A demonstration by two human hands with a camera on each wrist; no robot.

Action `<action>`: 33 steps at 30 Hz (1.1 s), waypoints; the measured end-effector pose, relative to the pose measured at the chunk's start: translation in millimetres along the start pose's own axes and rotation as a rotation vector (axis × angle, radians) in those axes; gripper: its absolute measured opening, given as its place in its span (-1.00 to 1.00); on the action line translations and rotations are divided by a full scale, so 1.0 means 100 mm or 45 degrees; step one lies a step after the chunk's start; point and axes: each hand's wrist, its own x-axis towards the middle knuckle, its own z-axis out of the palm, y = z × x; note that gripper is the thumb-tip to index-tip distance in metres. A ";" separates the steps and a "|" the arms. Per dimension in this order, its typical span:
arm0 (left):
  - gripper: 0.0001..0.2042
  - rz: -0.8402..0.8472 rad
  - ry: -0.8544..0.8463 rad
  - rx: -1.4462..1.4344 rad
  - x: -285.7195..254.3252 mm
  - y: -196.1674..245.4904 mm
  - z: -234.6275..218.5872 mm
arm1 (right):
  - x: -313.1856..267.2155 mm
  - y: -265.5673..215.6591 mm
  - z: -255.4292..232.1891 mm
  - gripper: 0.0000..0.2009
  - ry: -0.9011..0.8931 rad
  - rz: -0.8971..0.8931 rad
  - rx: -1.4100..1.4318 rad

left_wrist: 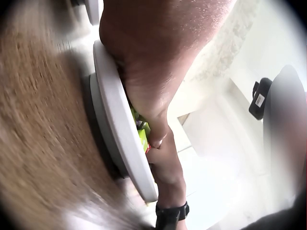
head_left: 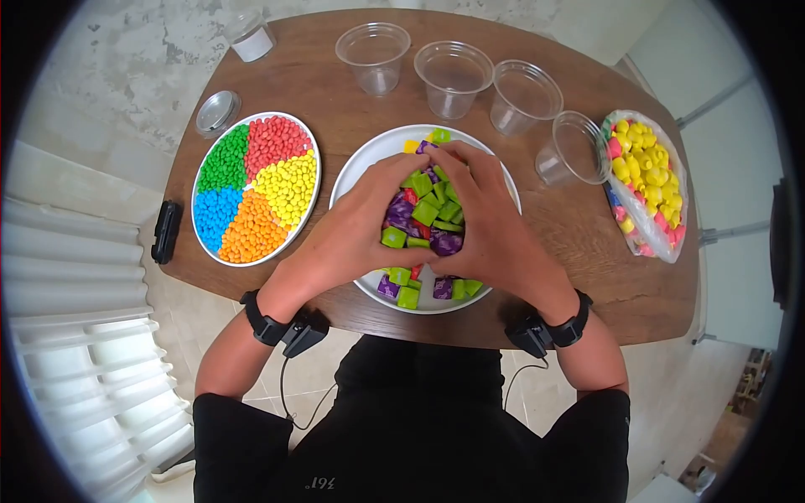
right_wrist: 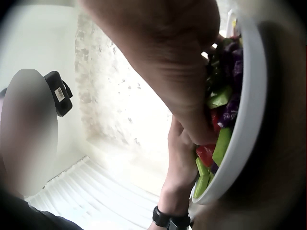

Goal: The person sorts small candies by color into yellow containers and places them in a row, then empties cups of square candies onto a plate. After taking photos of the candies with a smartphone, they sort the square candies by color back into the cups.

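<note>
A white plate (head_left: 344, 178) holds a heap of small wrapped pieces (head_left: 425, 211) in green, purple and red, with a little yellow at the far edge. Around the heap curve the left hand (head_left: 359, 220) and the right hand (head_left: 495, 225), one on each side, thumbs close together at the near side and fingertips close at the far side. In the left wrist view the left hand (left_wrist: 148, 81) lies over the plate's rim (left_wrist: 120, 120). Green and red pieces (right_wrist: 206, 154) show beneath the right hand (right_wrist: 187, 91) in the right wrist view. Undersides of the fingers are hidden.
Left of the plate lies a dish (head_left: 315, 189) of candies sorted by colour. Several clear cups (head_left: 453, 75) stand along the back. An open bag (head_left: 650, 189) of yellow and pink pieces is at the right. A lidded jar (head_left: 251, 42), a round tin (head_left: 218, 112) and a black object (head_left: 167, 232) sit left.
</note>
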 end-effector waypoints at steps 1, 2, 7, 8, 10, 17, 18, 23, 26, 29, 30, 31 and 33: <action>-0.07 -0.003 -0.002 -0.004 0.00 -0.01 0.00 | 0.00 0.00 0.03 0.08 -0.003 0.004 0.001; -0.11 -0.040 -0.007 -0.049 -0.01 -0.02 -0.02 | 0.00 0.02 0.09 0.05 0.027 -0.004 0.043; -0.35 0.065 0.132 0.015 -0.07 -0.07 -0.02 | 0.00 -0.01 0.04 -0.01 -0.011 -0.030 -0.029; -0.43 0.101 0.181 0.117 -0.10 -0.05 -0.04 | 0.01 -0.01 -0.01 -0.01 -0.038 -0.040 -0.030; -0.42 0.099 0.179 0.157 -0.13 -0.01 -0.11 | 0.01 -0.04 -0.12 -0.01 -0.075 -0.058 -0.028; -0.27 0.107 -0.093 0.531 -0.09 0.12 -0.23 | -0.09 -0.02 -0.13 0.06 -0.163 -0.002 -0.251; -0.23 0.120 -0.125 0.608 -0.06 0.13 -0.23 | -0.09 -0.02 -0.11 0.08 -0.149 -0.034 -0.322; -0.10 0.105 -0.170 0.734 0.08 0.11 -0.18 | -0.03 -0.02 -0.02 0.12 -0.126 -0.019 -0.342; -0.04 0.136 -0.121 0.683 0.14 0.00 -0.13 | 0.00 -0.02 0.03 0.12 -0.081 -0.007 -0.315; -0.03 0.162 -0.084 0.708 0.15 -0.04 -0.10 | 0.01 -0.01 0.07 0.11 -0.016 -0.018 -0.288; -0.03 0.129 -0.086 0.714 0.16 -0.03 -0.09 | 0.01 -0.01 0.07 0.11 -0.019 0.014 -0.289; -0.03 0.099 -0.087 0.718 0.17 -0.02 -0.08 | 0.02 -0.01 0.06 0.10 -0.019 0.048 -0.294; -0.04 0.113 -0.058 0.708 0.17 -0.03 -0.07 | 0.03 -0.02 0.06 0.10 -0.018 0.064 -0.300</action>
